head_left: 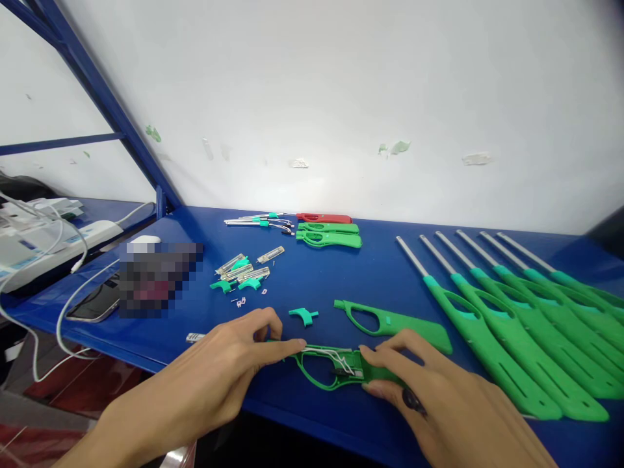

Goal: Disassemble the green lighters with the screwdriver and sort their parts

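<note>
A green half casing of a long-nosed gas lighter lies open side up near the table's front edge. White wires and a small black part run inside it. My left hand pinches its nozzle end, index finger pressed along the wires. At the handle end, my right hand grips the casing between thumb and fingers. A small dark object shows against the right hand's fingers; its kind is unclear. Just behind lie a teal trigger and another green casing half.
Several assembled green lighters lie slanted on the right. Clear fuel tanks, teal triggers and tiny parts are scattered left of centre. Metal tubes with wires and red and green casings sit by the wall. A phone and cables are left.
</note>
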Demonstrator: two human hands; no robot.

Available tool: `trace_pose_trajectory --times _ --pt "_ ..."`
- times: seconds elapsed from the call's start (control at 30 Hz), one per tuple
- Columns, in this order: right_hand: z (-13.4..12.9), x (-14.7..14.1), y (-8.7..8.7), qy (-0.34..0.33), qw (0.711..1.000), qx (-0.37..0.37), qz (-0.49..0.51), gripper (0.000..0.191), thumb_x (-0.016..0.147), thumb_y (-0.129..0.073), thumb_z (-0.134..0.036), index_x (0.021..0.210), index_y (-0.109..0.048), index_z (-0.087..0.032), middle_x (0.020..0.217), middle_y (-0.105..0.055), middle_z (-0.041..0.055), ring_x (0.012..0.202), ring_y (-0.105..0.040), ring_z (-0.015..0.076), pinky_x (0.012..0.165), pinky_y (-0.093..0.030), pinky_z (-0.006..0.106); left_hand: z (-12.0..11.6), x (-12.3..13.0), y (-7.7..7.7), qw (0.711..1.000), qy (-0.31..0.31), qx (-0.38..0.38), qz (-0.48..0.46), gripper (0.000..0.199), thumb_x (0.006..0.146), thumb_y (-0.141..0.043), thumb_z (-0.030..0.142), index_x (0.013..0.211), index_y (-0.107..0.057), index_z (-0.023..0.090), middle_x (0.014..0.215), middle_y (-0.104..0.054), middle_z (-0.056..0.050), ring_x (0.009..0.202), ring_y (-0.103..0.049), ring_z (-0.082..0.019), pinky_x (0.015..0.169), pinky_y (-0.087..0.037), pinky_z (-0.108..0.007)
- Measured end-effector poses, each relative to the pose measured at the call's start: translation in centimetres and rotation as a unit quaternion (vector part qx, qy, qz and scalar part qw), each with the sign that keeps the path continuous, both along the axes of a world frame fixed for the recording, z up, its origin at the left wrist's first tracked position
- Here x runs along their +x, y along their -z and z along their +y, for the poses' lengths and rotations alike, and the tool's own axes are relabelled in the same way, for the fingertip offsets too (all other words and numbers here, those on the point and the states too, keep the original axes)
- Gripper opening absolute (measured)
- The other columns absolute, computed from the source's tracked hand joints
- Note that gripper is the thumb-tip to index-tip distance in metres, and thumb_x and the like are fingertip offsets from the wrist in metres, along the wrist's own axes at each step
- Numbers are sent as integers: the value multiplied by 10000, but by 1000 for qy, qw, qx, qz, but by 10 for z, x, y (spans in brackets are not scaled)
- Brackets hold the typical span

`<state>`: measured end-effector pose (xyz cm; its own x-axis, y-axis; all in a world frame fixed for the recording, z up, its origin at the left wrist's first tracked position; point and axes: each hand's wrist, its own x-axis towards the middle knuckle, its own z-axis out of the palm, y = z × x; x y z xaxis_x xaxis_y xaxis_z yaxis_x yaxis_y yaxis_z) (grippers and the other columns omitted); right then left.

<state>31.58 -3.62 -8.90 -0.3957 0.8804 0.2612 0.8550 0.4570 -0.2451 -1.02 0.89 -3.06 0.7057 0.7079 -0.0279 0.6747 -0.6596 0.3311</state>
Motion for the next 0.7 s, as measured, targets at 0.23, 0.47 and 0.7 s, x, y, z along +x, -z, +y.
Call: trace_pose_trajectory --times 0.23,0.47,0.7 --pt "1 -2 -2 16 1000 1 3 328 1010 -608 -233 1268 -729 -396 1206 -749 -15 567 -741 115 467 -570 199 -1 1 -1 989 -33 -42 -136 570 1129 -375 86 1547 -586 410 1135 -608 -12 959 -642 -121 870 -521 -208" --pt "1 -3 2 23 1000 10 -6 324 1005 -659 -269 1288 -700 -421 1207 -728 -44 593 -753 118 455 -568 208 -5 6 -9 992 -49 -36 -114 430 1157 -411 176 1478 -627 363 1239 -623 -25 1106 -650 -141 987 -529 -230" --pt "1 -4 3 24 999 25 0 270 1026 -634 -289 1261 -709 -398 1191 -738 -32 554 -728 109 404 -511 210 -2 15 0 990 -66 26 -125 216 1140 -536 300 1276 -703 316 1228 -646 -37 1018 -692 -169 926 -558 -284"
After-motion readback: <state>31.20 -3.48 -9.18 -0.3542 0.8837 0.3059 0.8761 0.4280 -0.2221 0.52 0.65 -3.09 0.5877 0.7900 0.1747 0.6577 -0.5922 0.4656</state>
